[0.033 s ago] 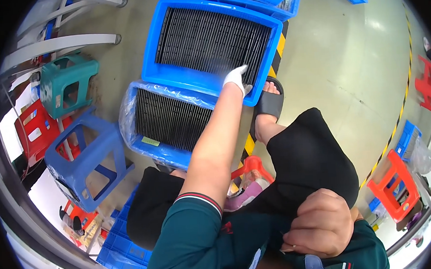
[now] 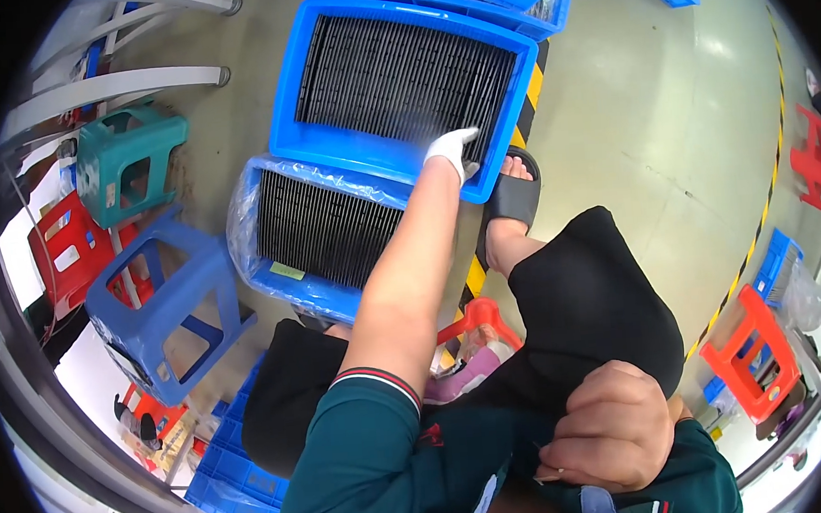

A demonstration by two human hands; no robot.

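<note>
My left hand (image 2: 450, 152), in a white glove, reaches over the near right part of a blue bin (image 2: 352, 147). Its thumb and forefinger are apart beside the right end of the dark ribbed strips (image 2: 400, 78), which stand in tight rows inside. Whether the fingertips touch the strips I cannot tell. My right hand (image 2: 614, 427) is bare and curled into a fist close to my chest. Its fingers hide whatever may be inside.
Nearer me, a plastic-lined blue bin (image 2: 285, 281) holds more dark strips (image 2: 324, 226). Left stand a blue stool (image 2: 154, 282) and a green stool (image 2: 126, 142). A red stool (image 2: 753, 358) is at right. Striped floor tape (image 2: 536, 84) runs beside the bins, near my sandalled foot (image 2: 512, 198).
</note>
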